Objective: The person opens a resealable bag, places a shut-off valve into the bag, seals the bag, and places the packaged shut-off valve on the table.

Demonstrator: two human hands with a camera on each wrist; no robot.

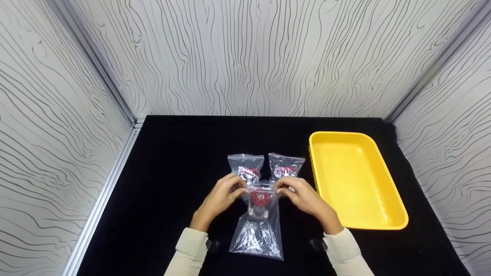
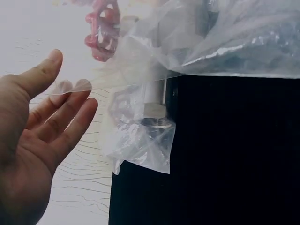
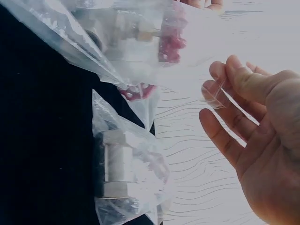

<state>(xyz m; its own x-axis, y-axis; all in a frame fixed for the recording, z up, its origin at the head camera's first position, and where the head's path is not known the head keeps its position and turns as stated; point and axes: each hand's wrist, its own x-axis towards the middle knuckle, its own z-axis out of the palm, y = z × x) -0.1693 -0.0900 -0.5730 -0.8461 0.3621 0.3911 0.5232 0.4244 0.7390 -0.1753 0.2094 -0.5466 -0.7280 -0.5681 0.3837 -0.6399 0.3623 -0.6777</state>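
A clear zip bag holds a metal valve with a red handwheel. My left hand pinches its top left corner, and my right hand pinches the top right one. Both hands hold the bag's mouth edge stretched between them; whether the zip is closed cannot be told. In the right wrist view, the thumb and forefinger meet on the clear plastic corner. Just behind lie two more bagged valves, one at left and one at right, both with red handwheels.
To the right of the bags stands a yellow tray, close to my right hand. A black cloth covers the table. White wood-patterned panels enclose the back and both sides, with metal frame rails along the edges.
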